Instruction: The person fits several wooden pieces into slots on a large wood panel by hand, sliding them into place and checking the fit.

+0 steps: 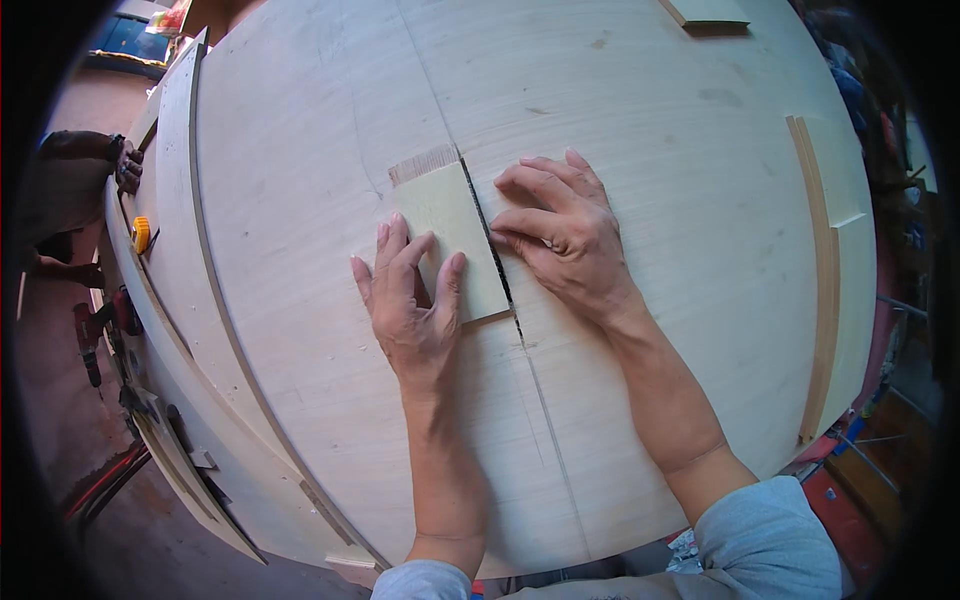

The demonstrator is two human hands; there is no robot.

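Fingers (400, 250) of the left hand (410, 300) lie spread flat on a small pale rectangular plywood offcut (450, 235) beside the saw slot (490, 245) in the big plywood table (650, 130), right hand (560, 235) half-curled alongside gripping nothing; looks light, stiff, best pinched by its edges.

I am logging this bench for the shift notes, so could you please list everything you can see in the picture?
Small plywood piece: one, pale yellowish, centre of table beside the slot.
Saw slot: one, dark, along the piece's right edge.
Wooden table: one, pale, fills the view.
Wood strip: one, tan, right edge.
Wood offcut: one, pale, top.
Yellow knob: one, left edge.
Another person's hand: one, far left.
Left hand: flat on the piece.
Right hand: flat on the table, right of the slot.
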